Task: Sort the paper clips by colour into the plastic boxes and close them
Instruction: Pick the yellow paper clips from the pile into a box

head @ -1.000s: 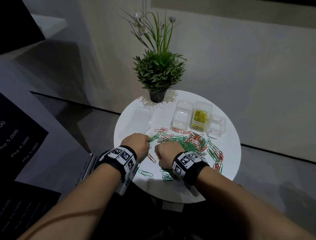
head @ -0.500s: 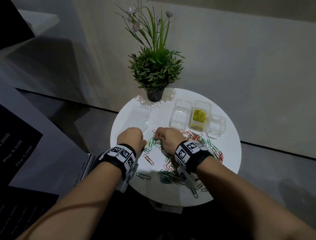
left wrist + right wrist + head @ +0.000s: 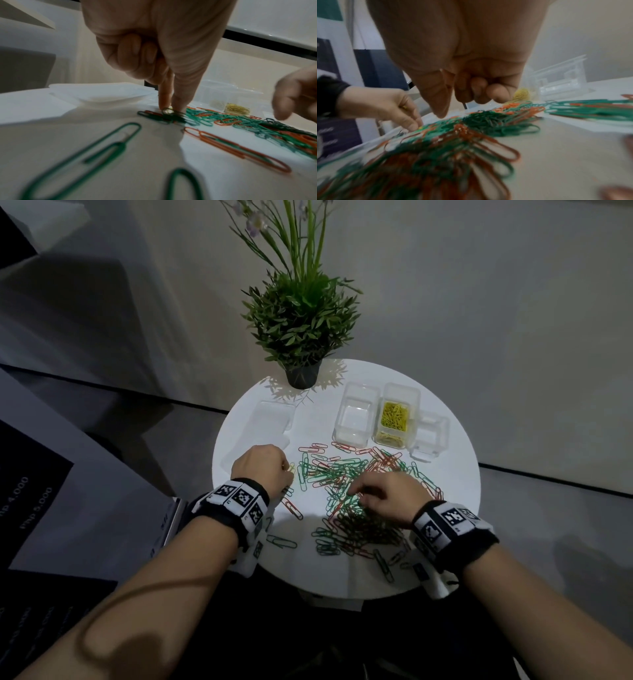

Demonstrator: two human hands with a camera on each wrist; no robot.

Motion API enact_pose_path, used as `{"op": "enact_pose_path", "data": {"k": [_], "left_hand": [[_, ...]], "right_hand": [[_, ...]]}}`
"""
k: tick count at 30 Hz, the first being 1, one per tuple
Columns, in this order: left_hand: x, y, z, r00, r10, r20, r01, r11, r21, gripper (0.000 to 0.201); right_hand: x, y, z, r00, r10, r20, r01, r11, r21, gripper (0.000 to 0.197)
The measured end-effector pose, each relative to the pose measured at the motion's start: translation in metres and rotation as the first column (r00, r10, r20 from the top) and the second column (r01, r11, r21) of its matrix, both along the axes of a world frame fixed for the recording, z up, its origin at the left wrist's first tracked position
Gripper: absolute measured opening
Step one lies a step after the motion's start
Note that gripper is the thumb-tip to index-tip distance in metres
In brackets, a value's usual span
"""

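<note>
A tangle of green and red paper clips (image 3: 346, 474) covers the middle of the round white table (image 3: 455, 525). Behind it stand three clear boxes: an empty one (image 3: 354, 416), one with yellow clips (image 3: 395, 419) and another clear one (image 3: 430, 434). At the pile's left edge my left hand (image 3: 286, 474) pinches a yellow clip (image 3: 291, 468) between thumb and forefinger, seen close in the left wrist view (image 3: 167, 111). Over the near right of the pile my right hand (image 3: 356, 496) hovers with curled fingers (image 3: 479, 92); no clip shows in them.
A potted plant (image 3: 303, 374) stands at the table's far edge. Clear lids (image 3: 274, 419) lie at the back left. Loose green clips (image 3: 281, 542) and a red one (image 3: 293, 508) lie near the front edge. A dark board (image 3: 51, 508) stands on the left.
My right hand has come back from the far left of the pile to its near right side. The left hand stayed at the left edge and now pinches a yellow clip.
</note>
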State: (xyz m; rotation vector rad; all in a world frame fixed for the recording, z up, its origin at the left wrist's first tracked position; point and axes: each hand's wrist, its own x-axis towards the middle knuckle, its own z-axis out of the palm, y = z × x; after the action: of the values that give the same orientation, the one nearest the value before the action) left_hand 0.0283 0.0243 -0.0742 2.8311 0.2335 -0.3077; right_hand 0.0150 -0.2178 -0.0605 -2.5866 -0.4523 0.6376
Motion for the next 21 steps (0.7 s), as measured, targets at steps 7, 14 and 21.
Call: {"op": "enact_pose_path", "data": {"k": [7,14,21], "left_hand": [[0.002,0.004,0.002,0.999,-0.014,-0.030,0.014,1.000,-0.009,0.009],[-0.003,0.021,0.004,0.991,0.112,-0.075,-0.134,0.861,-0.491,0.016],[-0.009,0.015,0.011,0.942,0.212,-0.260,-0.336,0.595,-0.730,0.019]], "right_hand": [[-0.003,-0.004,0.000,0.997,0.015,0.081,-0.007,0.995,-0.098,0.035],[-0.005,-0.028,-0.011,0.961,-0.272,0.053,0.267,0.959,0.097,0.022],[-0.013,-0.050,-0.010,0.926,-0.378,0.014,0.370,0.913,0.174,0.009]]}}
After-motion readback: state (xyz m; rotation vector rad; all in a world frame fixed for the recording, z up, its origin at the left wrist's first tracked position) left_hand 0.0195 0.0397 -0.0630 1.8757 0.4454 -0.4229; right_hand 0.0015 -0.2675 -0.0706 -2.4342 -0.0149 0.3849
